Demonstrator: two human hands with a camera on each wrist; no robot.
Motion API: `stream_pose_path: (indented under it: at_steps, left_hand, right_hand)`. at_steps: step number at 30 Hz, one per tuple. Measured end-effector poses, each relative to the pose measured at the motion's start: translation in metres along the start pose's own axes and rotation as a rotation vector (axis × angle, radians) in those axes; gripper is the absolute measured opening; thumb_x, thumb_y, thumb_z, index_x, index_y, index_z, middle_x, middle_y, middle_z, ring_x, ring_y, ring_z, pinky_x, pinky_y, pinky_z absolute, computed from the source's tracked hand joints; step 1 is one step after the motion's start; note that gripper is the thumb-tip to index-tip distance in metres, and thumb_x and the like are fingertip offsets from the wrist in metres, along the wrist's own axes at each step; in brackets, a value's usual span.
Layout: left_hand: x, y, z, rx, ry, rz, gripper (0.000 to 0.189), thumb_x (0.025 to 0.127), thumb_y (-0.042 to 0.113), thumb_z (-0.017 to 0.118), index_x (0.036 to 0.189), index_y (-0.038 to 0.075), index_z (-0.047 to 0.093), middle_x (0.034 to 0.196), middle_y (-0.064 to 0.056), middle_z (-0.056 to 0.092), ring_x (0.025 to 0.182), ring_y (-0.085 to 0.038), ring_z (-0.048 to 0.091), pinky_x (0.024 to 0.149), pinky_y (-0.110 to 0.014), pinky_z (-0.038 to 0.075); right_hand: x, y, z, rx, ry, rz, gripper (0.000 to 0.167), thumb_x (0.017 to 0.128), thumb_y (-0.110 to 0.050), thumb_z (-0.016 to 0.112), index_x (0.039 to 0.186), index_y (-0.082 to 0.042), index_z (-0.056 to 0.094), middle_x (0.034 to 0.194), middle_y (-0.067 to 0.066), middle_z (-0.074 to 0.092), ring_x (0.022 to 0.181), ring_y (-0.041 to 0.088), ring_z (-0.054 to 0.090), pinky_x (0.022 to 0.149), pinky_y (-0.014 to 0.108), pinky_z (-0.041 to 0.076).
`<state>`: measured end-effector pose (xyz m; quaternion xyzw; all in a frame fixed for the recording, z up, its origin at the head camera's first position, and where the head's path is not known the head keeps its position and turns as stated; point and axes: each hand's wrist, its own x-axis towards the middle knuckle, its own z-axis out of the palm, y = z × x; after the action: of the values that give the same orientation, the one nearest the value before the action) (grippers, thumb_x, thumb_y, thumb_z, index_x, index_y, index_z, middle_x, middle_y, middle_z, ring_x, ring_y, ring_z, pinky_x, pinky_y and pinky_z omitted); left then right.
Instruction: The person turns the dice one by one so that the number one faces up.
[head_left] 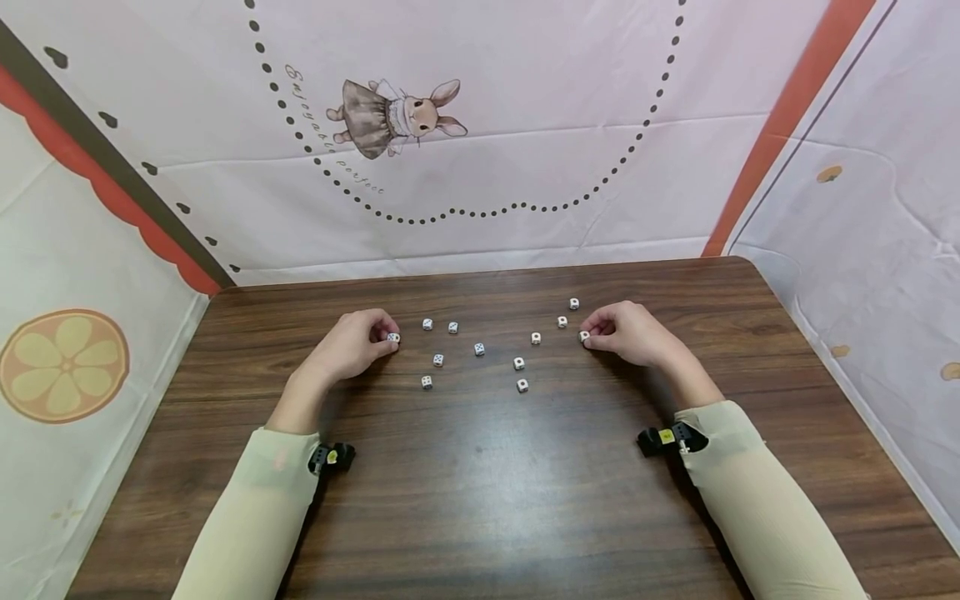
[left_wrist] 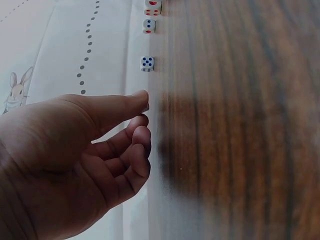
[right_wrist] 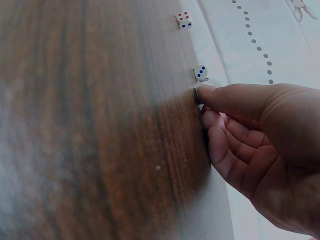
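Thumb and fingertips of my left hand [head_left: 356,343] pinch a small white die [head_left: 393,337] at the left end of the scattered dice. On the other side, my right hand [head_left: 626,332] pinches another white die [head_left: 584,337] between thumb and fingers, low at the tabletop. Both pinched dice are mostly covered by the fingers in the wrist views. Closest to the left hand is a loose die [head_left: 427,324]; closest to the right are one die [head_left: 562,322] and a farther one [head_left: 573,304]. In the left wrist view, a die with blue pips [left_wrist: 147,63] sits beyond the thumb.
Several more dice lie between the hands, among them a middle die [head_left: 479,349], a front-left die [head_left: 427,382] and a front-right die [head_left: 522,386]. They stand on a brown wooden table [head_left: 480,500]. A printed cloth [head_left: 525,167] hangs behind its back edge.
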<state>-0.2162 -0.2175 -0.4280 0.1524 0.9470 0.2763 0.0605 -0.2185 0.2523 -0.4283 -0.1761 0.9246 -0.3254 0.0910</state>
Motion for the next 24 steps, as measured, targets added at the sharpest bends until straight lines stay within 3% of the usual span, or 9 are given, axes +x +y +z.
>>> stream_pose_path:
  at_steps: [24]
  left_hand:
    - [-0.0031, -0.0052, -0.0015, -0.022, -0.032, -0.035, 0.009, 0.1, 0.014, 0.075, 0.103, 0.008, 0.07, 0.093, -0.005, 0.066, 0.085, -0.02, 0.059, 0.08, -0.038, 0.046]
  right_hand:
    - [-0.0007, -0.0001, -0.0006, 0.003, -0.005, 0.0, 0.012, 0.096, -0.009, 0.078, 0.107, -0.003, 0.078, 0.091, 0.002, 0.073, 0.084, 0.018, 0.065, 0.077, 0.037, 0.052]
